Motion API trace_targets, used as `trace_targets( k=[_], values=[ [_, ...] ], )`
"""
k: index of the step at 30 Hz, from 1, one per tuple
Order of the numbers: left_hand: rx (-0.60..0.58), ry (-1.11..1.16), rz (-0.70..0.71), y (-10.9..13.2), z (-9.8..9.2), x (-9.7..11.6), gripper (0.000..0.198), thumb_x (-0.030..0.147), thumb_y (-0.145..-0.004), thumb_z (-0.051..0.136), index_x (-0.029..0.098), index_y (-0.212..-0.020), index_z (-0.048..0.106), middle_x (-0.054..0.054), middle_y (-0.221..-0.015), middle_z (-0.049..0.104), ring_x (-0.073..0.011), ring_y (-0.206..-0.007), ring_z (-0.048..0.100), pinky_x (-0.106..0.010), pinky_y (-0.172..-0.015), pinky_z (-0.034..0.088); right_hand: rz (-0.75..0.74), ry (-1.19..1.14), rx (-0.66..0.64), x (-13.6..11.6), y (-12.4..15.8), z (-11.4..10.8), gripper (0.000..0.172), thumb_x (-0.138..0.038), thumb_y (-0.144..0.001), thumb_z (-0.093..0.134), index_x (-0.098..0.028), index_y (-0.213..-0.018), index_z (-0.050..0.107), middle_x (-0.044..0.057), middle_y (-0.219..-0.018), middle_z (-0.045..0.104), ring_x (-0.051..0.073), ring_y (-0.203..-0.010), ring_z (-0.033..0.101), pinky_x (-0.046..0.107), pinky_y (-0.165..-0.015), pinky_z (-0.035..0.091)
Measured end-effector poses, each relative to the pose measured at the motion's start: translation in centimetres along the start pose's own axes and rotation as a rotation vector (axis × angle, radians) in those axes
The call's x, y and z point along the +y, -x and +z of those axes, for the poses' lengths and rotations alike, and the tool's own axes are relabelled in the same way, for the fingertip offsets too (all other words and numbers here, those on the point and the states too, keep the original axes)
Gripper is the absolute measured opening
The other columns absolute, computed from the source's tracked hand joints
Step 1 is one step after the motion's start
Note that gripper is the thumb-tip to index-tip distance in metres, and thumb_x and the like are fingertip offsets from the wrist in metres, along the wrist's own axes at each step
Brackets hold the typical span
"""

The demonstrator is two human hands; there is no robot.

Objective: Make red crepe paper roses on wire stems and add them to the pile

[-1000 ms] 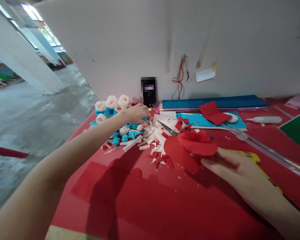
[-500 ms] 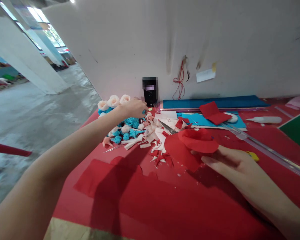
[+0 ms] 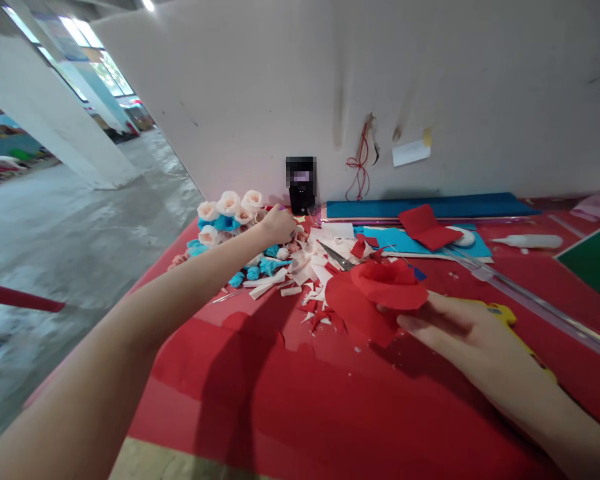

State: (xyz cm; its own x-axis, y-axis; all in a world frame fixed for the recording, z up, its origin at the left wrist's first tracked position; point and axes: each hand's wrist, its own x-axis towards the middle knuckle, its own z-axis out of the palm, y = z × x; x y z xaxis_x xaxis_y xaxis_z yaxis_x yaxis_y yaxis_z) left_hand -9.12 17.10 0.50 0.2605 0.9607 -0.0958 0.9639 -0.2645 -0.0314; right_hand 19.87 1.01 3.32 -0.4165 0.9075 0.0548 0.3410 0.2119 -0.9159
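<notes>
My left hand [image 3: 279, 225] reaches far forward to the pile of white and blue paper flowers [image 3: 230, 212] near the wall, its fingers curled down among the paper scraps [image 3: 305, 267]; what they hold is hidden. My right hand [image 3: 455, 330] pinches the stem of a red paper flower [image 3: 387, 283] and holds it just above the red table [image 3: 280, 400]. A sheet of red paper [image 3: 353, 310] lies under the flower.
Scissors [image 3: 336, 256] lie among the scraps. Blue paper [image 3: 430, 203], a folded red piece [image 3: 425, 227], a white glue bottle [image 3: 527, 241], a clear ruler [image 3: 530, 297], a yellow tool [image 3: 503, 312] and a green sheet [image 3: 597, 260] sit at the right. A black device [image 3: 301, 187] stands against the wall.
My left hand has shifted slightly within the flower pile. The right hand and red flower stay almost still; the view has drifted a little.
</notes>
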Motion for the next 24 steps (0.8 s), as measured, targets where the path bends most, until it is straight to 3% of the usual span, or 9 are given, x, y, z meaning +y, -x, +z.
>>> trace_targets(
  k=[3, 6, 7, 10, 14, 18, 20, 21, 24],
  values=[
    [0.138, 0.251, -0.01, 0.1, -1.0, 0.2, 0.032, 0.03, -0.086, 0.051, 0.014, -0.114, 0.051, -0.009, -0.114, 0.055, -0.0199, -0.098, 0.057, -0.041, -0.082, 0.049, 0.0, -0.015, 0.003, 0.1, -0.1, 0.1, 0.036, -0.039, -0.079, 0.058, -0.025, -0.111, 0.063, 0.003, -0.108, 0.064, 0.021, -0.1, 0.06, 0.028, -0.085, 0.052],
    [0.225, 0.572, 0.013, 1.7, -2.1, 1.5, 0.029, 0.031, -0.087, 0.05, 0.015, -0.111, 0.052, -0.009, -0.113, 0.056, -0.0191, -0.097, 0.057, -0.04, -0.082, 0.049, 0.014, -0.061, 0.006, 0.1, -0.1, 0.1, 0.037, -0.04, -0.078, 0.059, -0.025, -0.112, 0.062, 0.003, -0.108, 0.064, 0.021, -0.101, 0.06, 0.031, -0.086, 0.051],
    [0.221, 0.688, 0.044, 2.6, -2.1, 2.2, 0.032, 0.035, -0.087, 0.048, 0.012, -0.108, 0.055, -0.006, -0.109, 0.057, -0.022, -0.096, 0.058, -0.038, -0.082, 0.05, 0.015, -0.08, 0.02, 0.1, 0.0, 0.1, 0.036, -0.04, -0.078, 0.059, -0.026, -0.112, 0.062, 0.002, -0.108, 0.064, 0.022, -0.101, 0.06, 0.032, -0.087, 0.051],
    [0.148, 1.042, 0.174, 6.1, -0.6, 5.1, 0.034, 0.03, -0.089, 0.045, 0.019, -0.121, 0.046, -0.008, -0.113, 0.059, -0.0158, -0.083, 0.063, -0.034, -0.075, 0.052, 0.024, -0.136, 0.089, 0.1, 0.2, 0.1, 0.033, -0.04, -0.079, 0.06, -0.028, -0.109, 0.063, 0.001, -0.104, 0.066, 0.022, -0.101, 0.06, 0.034, -0.087, 0.051],
    [-0.035, 1.379, 0.375, 10.7, 2.7, 9.4, 0.045, 0.031, -0.076, 0.059, 0.02, -0.12, 0.052, -0.012, -0.12, 0.059, -0.0245, -0.099, 0.062, -0.036, -0.082, 0.051, 0.027, -0.249, 0.155, 0.2, 0.5, 0.4, 0.029, -0.04, -0.078, 0.062, -0.031, -0.105, 0.064, -0.002, -0.101, 0.066, 0.019, -0.1, 0.06, 0.03, -0.088, 0.051],
    [-0.022, 1.619, 0.452, 13.4, 3.7, 12.6, 0.056, 0.046, -0.078, 0.054, 0.024, -0.129, 0.044, -0.008, -0.137, 0.044, -0.0264, -0.125, 0.042, -0.039, -0.103, 0.036, 0.021, -0.328, 0.192, 0.7, 0.6, 1.0, 0.026, -0.038, -0.078, 0.062, -0.035, -0.104, 0.064, -0.004, -0.104, 0.065, 0.018, -0.1, 0.06, 0.03, -0.09, 0.05],
    [0.018, 1.81, 0.414, 14.0, 3.4, 13.8, 0.053, 0.044, -0.076, 0.06, 0.025, -0.124, 0.05, -0.006, -0.136, 0.045, -0.0257, -0.128, 0.038, -0.037, -0.106, 0.031, 0.031, -0.349, 0.221, 1.1, 0.6, 1.2, 0.027, -0.037, -0.079, 0.062, -0.033, -0.105, 0.064, -0.003, -0.105, 0.065, 0.018, -0.098, 0.061, 0.031, -0.089, 0.05],
    [0.066, 1.864, 0.329, 14.2, 3.2, 14.3, 0.045, 0.042, -0.077, 0.06, 0.025, -0.118, 0.055, -0.005, -0.131, 0.051, -0.0243, -0.125, 0.042, -0.035, -0.104, 0.034, 0.037, -0.359, 0.23, 1.3, 0.6, 1.3, 0.027, -0.037, -0.079, 0.061, -0.031, -0.105, 0.064, -0.002, -0.105, 0.065, 0.019, -0.098, 0.061, 0.031, -0.088, 0.05],
    [0.182, 1.911, 0.09, 14.2, 2.7, 15.3, 0.023, 0.038, -0.083, 0.054, 0.021, -0.091, 0.066, -0.003, -0.099, 0.066, -0.0194, -0.099, 0.058, -0.03, -0.087, 0.044, 0.048, -0.378, 0.196, 1.6, 0.5, 1.5, 0.03, -0.036, -0.08, 0.06, -0.026, -0.109, 0.062, 0.002, -0.103, 0.065, 0.02, -0.1, 0.059, 0.032, -0.088, 0.049]
  ],
)
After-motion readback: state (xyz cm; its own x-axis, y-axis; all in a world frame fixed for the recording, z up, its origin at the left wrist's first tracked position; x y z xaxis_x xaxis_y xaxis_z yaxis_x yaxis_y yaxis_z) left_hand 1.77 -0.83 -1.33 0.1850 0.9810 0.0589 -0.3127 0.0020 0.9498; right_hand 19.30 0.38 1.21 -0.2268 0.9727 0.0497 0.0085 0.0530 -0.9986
